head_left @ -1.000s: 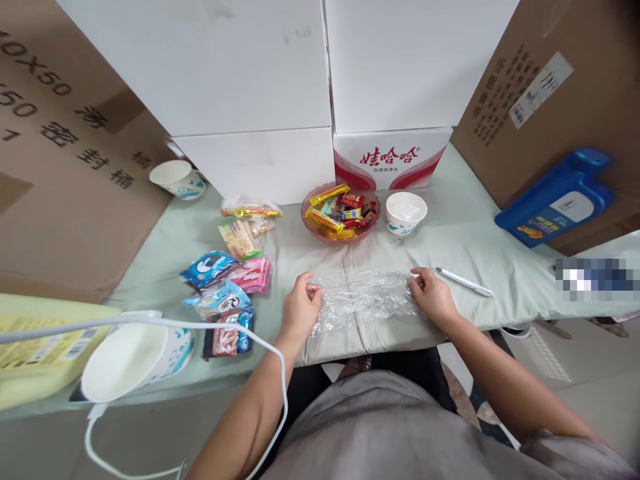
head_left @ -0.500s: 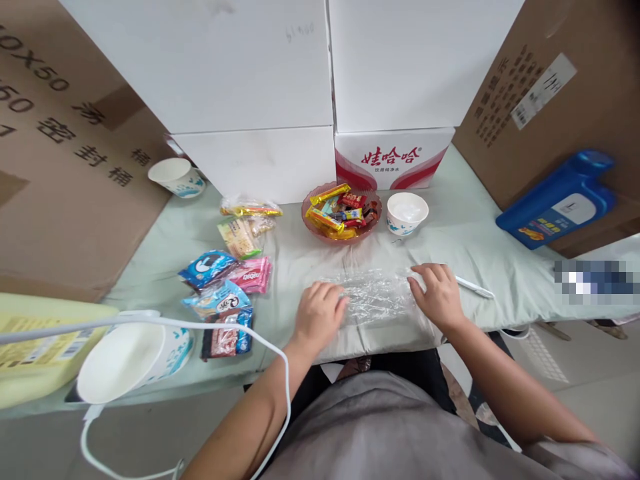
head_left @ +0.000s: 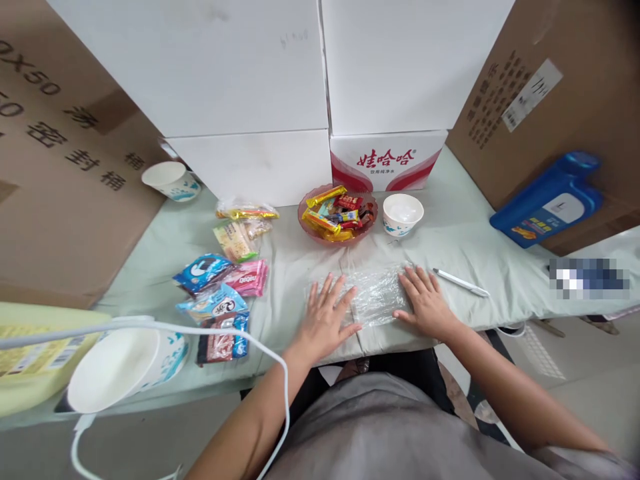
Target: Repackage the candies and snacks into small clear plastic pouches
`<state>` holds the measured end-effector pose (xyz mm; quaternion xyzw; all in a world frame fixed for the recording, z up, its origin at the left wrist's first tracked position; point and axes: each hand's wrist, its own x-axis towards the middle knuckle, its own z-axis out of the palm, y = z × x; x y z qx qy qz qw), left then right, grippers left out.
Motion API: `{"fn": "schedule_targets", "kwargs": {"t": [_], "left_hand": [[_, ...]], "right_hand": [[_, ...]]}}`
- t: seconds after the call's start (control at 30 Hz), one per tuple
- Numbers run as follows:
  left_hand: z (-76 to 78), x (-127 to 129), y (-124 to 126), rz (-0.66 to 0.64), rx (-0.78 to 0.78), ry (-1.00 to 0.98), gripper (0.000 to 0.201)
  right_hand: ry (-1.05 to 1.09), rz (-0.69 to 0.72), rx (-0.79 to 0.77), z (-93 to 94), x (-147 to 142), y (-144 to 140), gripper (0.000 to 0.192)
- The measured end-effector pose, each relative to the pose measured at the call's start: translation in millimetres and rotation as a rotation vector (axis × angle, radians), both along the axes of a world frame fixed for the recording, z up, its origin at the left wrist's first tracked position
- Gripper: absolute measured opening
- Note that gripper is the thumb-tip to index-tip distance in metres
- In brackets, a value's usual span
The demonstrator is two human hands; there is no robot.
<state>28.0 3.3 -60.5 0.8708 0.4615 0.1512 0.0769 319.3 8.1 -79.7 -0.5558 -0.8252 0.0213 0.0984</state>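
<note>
A clear, crinkled sheet of plastic [head_left: 375,297], perhaps a bag, lies on the pale green cloth near the front edge. On its left end my left hand [head_left: 327,317] rests flat, fingers spread. My right hand [head_left: 424,301] presses its right end, also open with fingers apart. Just beyond the right fingers lies a white pen [head_left: 461,283]. Behind the plastic stands a pink glass bowl [head_left: 311,235] of wrapped snacks, with a white paper cup [head_left: 401,225] beside it on the right.
Several snack packets [head_left: 220,303] lie on the left. A large paper cup [head_left: 170,353] and white cable [head_left: 200,328] are at near left; another paper cup [head_left: 173,181] stands behind. A blue bottle [head_left: 547,203] leans against the right cardboard box [head_left: 565,120]. White boxes [head_left: 250,167] wall the back.
Both hands have flattened from curled to spread fingers on the plastic, which now lies flatter. More of the pen shows. The view has shifted slightly.
</note>
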Motion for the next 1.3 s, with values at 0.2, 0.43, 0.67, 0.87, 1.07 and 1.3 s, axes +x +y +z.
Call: {"fn": "schedule_targets", "kwargs": {"t": [0.2,0.43,0.67,0.87,1.07,1.3], "left_hand": [[13.8,-46.6,-16.0,-0.024,-0.08,-0.082,0.032],[-2.6,-68.9,-27.3,-0.067,-0.076,-0.218,0.02],[7.9,-62.9,-15.7,0.217,-0.15,-0.368,0.018],[3.0,-40.3,19.1,0.472,-0.081,-0.157,0.019],[-1.5,-29.3,28.2,0.568,-0.067,0.112,0.018],[3.7,6.0,0.5,0.28,0.215,0.023,0.044]], "right_hand": [[0.177,0.259,-0.008,14.5,33.2,-24.3,0.041],[0.24,0.224,0.021,16.5,29.3,-25.0,0.02],[0.483,0.08,-0.089,24.4,22.8,-11.6,0.019],[0.399,-0.222,-0.005,11.7,3.8,19.1,0.023],[0.118,-0.296,0.047,3.7,-5.3,34.6,0.027],[0.06,0.114,0.263,14.0,-27.2,19.2,0.055]]}}
